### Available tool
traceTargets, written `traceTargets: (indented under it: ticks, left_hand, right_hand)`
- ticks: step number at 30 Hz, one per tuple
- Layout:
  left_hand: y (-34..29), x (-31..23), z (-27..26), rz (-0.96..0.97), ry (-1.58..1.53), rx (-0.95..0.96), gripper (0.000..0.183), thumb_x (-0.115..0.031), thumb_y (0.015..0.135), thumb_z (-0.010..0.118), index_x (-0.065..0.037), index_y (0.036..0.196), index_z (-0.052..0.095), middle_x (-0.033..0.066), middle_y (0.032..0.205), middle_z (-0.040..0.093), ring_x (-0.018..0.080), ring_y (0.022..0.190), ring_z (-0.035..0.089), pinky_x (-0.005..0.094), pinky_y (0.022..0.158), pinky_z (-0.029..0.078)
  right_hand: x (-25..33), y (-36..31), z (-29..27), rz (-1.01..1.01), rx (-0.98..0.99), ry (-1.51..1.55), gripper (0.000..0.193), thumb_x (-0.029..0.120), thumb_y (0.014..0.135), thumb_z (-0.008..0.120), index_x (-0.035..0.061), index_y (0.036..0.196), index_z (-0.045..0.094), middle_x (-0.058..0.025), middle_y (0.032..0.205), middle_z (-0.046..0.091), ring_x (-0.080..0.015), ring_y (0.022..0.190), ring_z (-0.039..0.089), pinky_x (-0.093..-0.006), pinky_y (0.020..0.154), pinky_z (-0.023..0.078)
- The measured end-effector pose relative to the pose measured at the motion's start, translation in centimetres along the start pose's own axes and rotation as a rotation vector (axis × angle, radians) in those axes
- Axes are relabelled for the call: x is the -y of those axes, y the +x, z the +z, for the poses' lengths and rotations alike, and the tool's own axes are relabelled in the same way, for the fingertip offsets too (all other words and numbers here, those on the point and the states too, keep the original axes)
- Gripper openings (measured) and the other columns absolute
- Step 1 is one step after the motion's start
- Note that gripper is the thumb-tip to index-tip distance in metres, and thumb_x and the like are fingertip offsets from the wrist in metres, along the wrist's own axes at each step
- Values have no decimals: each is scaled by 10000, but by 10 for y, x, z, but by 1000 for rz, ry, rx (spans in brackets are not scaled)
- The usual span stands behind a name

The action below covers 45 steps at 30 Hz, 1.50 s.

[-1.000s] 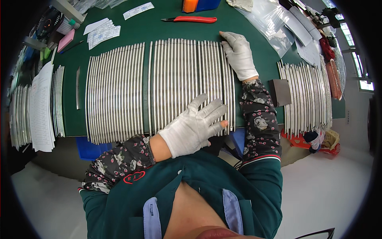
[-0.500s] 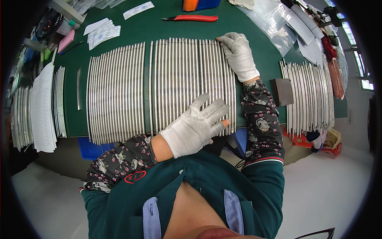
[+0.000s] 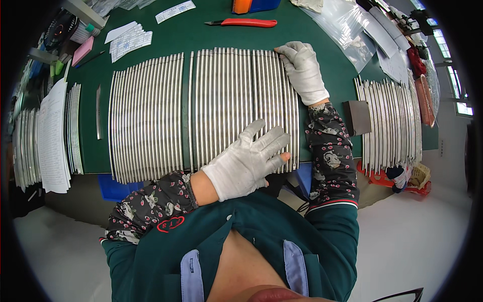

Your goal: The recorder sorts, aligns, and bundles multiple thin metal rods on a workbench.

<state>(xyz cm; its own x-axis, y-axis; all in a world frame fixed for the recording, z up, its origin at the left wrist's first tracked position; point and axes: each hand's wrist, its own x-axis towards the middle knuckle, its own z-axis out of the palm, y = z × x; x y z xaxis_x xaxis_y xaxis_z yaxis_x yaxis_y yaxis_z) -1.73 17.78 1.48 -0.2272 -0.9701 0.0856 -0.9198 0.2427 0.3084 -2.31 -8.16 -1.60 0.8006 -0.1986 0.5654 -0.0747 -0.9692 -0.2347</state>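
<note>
A wide row of slim silver metal rods (image 3: 221,95) lies side by side on the green table. My left hand (image 3: 246,163), in a white glove with bare tips showing, rests across the near part of these rods with its fingers spread. At their far right ends is my right hand (image 3: 306,73), also gloved. Its fingers are bent and closed, with the fingertips at the end of a rod; the exact hold is partly hidden. Left of a narrow gap lies a second row of rods (image 3: 146,116).
A dark block (image 3: 356,118) sits against more rods (image 3: 392,126) on the right. Beyond the rows lies a red-handled craft knife (image 3: 249,23). Paper slips (image 3: 131,44) are at the far left, a thin metal strip (image 3: 98,113) nearer, and printed sheets (image 3: 53,141) cover rods at left.
The whole view has shifted very slightly. Both hands keep their places on the rods, and nothing has been picked up or let go.
</note>
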Motion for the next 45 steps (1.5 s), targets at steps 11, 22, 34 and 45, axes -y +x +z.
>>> traceTargets:
  ticks: [11,22,34,45]
  left_hand:
    - [-3,3,0,1,14,7,703,-454,718,731,-111,1300,538,127,1430,416,274,1388,320,545,1144,199]
    - [1,3,-2,-6,19,62,724,-473,726,716,-113,1322,519,130,1452,396,273,1406,296,558,1150,182]
    - [1,-12,-13,9,-35,32,761,-479,739,714,-71,1339,485,159,1462,376,305,1400,301,550,1152,158]
    - [52,23,-31,190,147,-56,691,-448,785,673,-59,1330,504,117,1441,410,294,1376,337,514,1142,218]
  right_hand:
    - [13,3,-4,44,131,-130,503,482,731,727,145,1104,711,-126,1060,639,-328,1016,577,-426,914,465]
    - [8,19,20,284,5,47,236,332,840,672,101,875,708,-104,881,671,-289,922,612,-426,836,460]
    - [-5,6,-8,600,-413,1125,354,298,1002,496,-27,1013,637,-75,900,676,-126,798,595,-252,783,463]
    - [27,-45,-53,789,-547,1687,387,316,1002,470,-48,1083,572,-184,1030,616,-230,911,588,-334,854,478]
